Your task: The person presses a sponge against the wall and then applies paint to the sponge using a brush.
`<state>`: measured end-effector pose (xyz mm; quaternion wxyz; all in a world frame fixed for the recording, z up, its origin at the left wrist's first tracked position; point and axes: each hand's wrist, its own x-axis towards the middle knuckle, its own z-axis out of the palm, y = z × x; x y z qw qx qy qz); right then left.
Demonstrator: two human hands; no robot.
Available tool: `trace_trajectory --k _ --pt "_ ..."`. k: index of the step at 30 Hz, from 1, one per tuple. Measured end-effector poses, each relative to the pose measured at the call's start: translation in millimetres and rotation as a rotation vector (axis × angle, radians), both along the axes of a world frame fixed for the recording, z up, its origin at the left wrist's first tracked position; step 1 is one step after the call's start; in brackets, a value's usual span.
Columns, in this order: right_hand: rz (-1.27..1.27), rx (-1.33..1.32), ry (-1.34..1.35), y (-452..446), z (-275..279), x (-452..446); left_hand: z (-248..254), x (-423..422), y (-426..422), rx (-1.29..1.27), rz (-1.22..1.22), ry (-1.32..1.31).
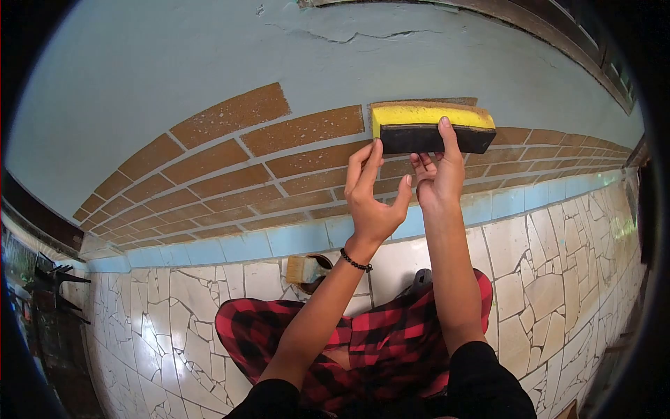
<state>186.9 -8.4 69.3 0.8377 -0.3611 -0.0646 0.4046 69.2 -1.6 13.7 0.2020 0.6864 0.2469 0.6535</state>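
Observation:
Up against the wall, my right hand grips a yellow sponge block with a black backing. Its thumb lies over the backing, and its fingers reach under the lower edge. The sponge's far side, brown along its upper edge, faces the painted wall. My left hand is raised at the block's lower left corner, fingertips touching or very near it, thumb held apart. Brown brick shapes with pale gaps cover the lower wall around the sponge; some upper ones look speckled.
On the stone-patterned tile floor, a brush rests by a round container, partly behind my left forearm. Light blue tiles edge the wall's foot. My crossed legs in checked cloth are close below. Dark furniture stands far left.

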Motion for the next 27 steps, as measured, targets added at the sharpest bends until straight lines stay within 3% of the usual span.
trace_trajectory --k 27 --pt "0.001 -0.002 -0.012 3.3 1.9 -3.7 -2.8 -1.1 1.2 -0.021 0.004 -0.006"
